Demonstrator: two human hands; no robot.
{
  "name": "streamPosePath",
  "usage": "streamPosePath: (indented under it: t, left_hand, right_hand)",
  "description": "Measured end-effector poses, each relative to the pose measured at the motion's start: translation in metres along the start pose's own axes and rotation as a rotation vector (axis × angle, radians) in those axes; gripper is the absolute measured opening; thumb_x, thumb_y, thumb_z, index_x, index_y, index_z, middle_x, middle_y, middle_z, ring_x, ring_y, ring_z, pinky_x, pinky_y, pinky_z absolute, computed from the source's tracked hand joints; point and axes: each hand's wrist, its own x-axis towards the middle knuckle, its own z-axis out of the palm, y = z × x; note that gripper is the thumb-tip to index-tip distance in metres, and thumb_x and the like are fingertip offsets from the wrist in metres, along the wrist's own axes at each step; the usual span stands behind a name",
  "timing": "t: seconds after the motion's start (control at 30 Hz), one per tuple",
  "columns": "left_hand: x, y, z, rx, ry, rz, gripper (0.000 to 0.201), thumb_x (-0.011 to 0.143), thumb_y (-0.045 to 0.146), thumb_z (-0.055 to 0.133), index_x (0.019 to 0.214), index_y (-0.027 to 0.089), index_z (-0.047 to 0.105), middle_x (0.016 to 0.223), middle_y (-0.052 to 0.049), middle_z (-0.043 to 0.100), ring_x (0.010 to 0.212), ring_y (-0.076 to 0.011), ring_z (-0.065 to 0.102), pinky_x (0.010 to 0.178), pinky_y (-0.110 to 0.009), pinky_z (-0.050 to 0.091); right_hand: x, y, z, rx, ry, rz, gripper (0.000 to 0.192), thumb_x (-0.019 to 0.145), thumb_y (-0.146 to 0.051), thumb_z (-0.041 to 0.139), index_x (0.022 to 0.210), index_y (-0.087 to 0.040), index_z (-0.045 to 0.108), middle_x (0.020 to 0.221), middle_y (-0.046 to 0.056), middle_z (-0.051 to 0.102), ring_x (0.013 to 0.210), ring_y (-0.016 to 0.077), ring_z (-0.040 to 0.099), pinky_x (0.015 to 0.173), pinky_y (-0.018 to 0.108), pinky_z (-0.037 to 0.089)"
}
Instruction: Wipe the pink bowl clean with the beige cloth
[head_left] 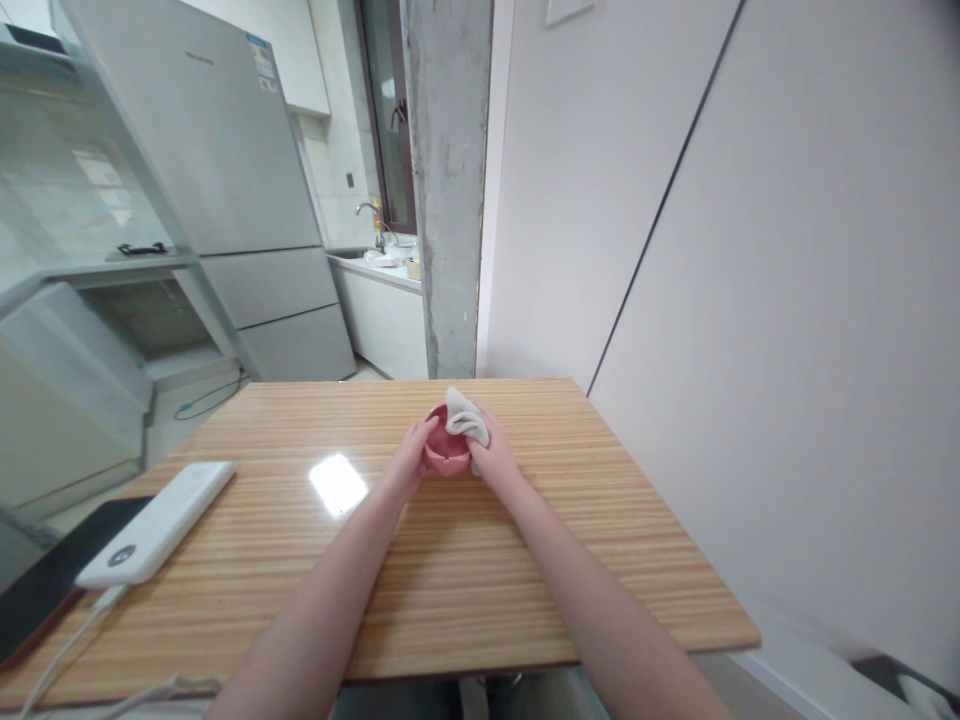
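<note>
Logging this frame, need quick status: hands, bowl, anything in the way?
Left hand gripping pink bowl. Right hand holding pale cloth at bowl's right side. White power bank off left, apart from hands.

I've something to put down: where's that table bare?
Bare: striped wooden tabletop right of the right hand; between left hand and white rectangular power bank. Crowded: around the round pink bowl and grey cloth; left end, with flat black slab.

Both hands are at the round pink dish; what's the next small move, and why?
Probably ease the crumpled pale-grey cloth against the inner wall of the round pink dish: the right hand holds the cloth at the rim, and the left hand grips the opposite side.
</note>
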Motion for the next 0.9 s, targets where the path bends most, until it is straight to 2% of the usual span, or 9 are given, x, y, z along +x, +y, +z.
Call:
streamPosePath:
  t: [0.13, 0.23, 0.37, 0.47, 0.53, 0.6, 0.73, 0.8, 0.9]
  left_hand:
    - [0.000, 0.006, 0.003, 0.004, 0.092, 0.068, 0.050, 0.079, 0.036, 0.068, 0.125, 0.020, 0.059, 0.113, -0.009, 0.069, 0.099, -0.0223, 0.067, 0.076, -0.029, 0.056]
    - [-0.003, 0.007, 0.007, -0.001, 0.085, 0.107, 0.053, 0.080, 0.038, 0.067, 0.130, 0.023, 0.055, 0.118, -0.008, 0.068, 0.104, -0.0234, 0.065, 0.076, -0.031, 0.057]
    - [-0.008, 0.007, 0.008, 0.027, 0.010, -0.062, 0.048, 0.086, 0.049, 0.058, 0.124, 0.020, 0.061, 0.118, -0.010, 0.068, 0.111, -0.0275, 0.063, 0.080, -0.036, 0.057]
    - [-0.009, 0.008, 0.007, 0.032, -0.102, -0.194, 0.046, 0.087, 0.049, 0.056, 0.121, 0.018, 0.064, 0.120, -0.011, 0.068, 0.113, -0.0287, 0.062, 0.088, -0.039, 0.056]
    - [-0.008, 0.008, 0.006, 0.019, -0.098, -0.156, 0.042, 0.087, 0.043, 0.059, 0.120, 0.017, 0.065, 0.121, -0.011, 0.068, 0.113, -0.0275, 0.063, 0.091, -0.037, 0.054]
    - [-0.006, 0.008, 0.007, -0.002, -0.030, -0.048, 0.040, 0.087, 0.039, 0.058, 0.119, 0.015, 0.065, 0.120, -0.011, 0.068, 0.111, -0.0254, 0.064, 0.091, -0.034, 0.054]
    - [-0.004, 0.005, 0.010, -0.051, 0.041, 0.104, 0.043, 0.086, 0.042, 0.059, 0.123, 0.020, 0.062, 0.125, -0.008, 0.066, 0.110, -0.0235, 0.063, 0.079, -0.030, 0.057]
    - [-0.005, 0.004, 0.011, -0.052, 0.030, 0.080, 0.044, 0.085, 0.042, 0.060, 0.124, 0.021, 0.061, 0.126, -0.008, 0.065, 0.111, -0.0236, 0.063, 0.077, -0.030, 0.057]
    - [-0.006, 0.004, 0.010, -0.040, -0.047, -0.035, 0.045, 0.085, 0.047, 0.058, 0.120, 0.018, 0.063, 0.121, -0.010, 0.067, 0.113, -0.0254, 0.062, 0.085, -0.035, 0.056]
  right_hand:
    - [-0.004, -0.007, 0.008, -0.011, -0.041, -0.038, 0.036, 0.079, -0.014, 0.053, 0.109, -0.025, 0.068, 0.135, 0.004, 0.056, 0.136, 0.0222, 0.041, 0.115, 0.040, 0.031]
    - [-0.007, -0.009, 0.013, -0.021, -0.013, -0.025, 0.037, 0.078, -0.014, 0.054, 0.111, -0.025, 0.067, 0.138, 0.004, 0.053, 0.137, 0.0220, 0.039, 0.116, 0.040, 0.030]
    - [-0.003, -0.005, 0.005, -0.027, 0.095, 0.023, 0.036, 0.075, -0.012, 0.051, 0.103, -0.025, 0.069, 0.128, 0.003, 0.061, 0.127, 0.0220, 0.049, 0.114, 0.042, 0.033]
    - [0.001, -0.004, -0.002, -0.008, 0.081, 0.024, 0.035, 0.075, -0.013, 0.049, 0.100, -0.025, 0.071, 0.117, 0.003, 0.067, 0.117, 0.0219, 0.057, 0.110, 0.041, 0.039]
    - [0.001, -0.005, -0.002, 0.002, 0.035, -0.003, 0.033, 0.076, -0.014, 0.050, 0.100, -0.025, 0.071, 0.118, 0.003, 0.067, 0.117, 0.0218, 0.057, 0.109, 0.040, 0.040]
    - [-0.002, -0.008, 0.002, 0.007, 0.020, -0.018, 0.033, 0.078, -0.015, 0.051, 0.102, -0.024, 0.070, 0.125, 0.004, 0.064, 0.123, 0.0218, 0.053, 0.111, 0.039, 0.037]
    - [-0.011, -0.014, 0.015, 0.001, 0.031, -0.009, 0.034, 0.080, -0.016, 0.054, 0.110, -0.025, 0.068, 0.143, 0.004, 0.049, 0.137, 0.0221, 0.039, 0.116, 0.038, 0.030]
    - [-0.013, -0.014, 0.016, -0.019, 0.069, 0.003, 0.034, 0.078, -0.015, 0.054, 0.108, -0.025, 0.068, 0.144, 0.005, 0.047, 0.138, 0.0227, 0.037, 0.116, 0.039, 0.029]
    - [-0.007, -0.011, 0.007, -0.017, 0.119, 0.021, 0.034, 0.076, -0.013, 0.052, 0.104, -0.025, 0.069, 0.133, 0.005, 0.057, 0.130, 0.0234, 0.046, 0.114, 0.041, 0.033]
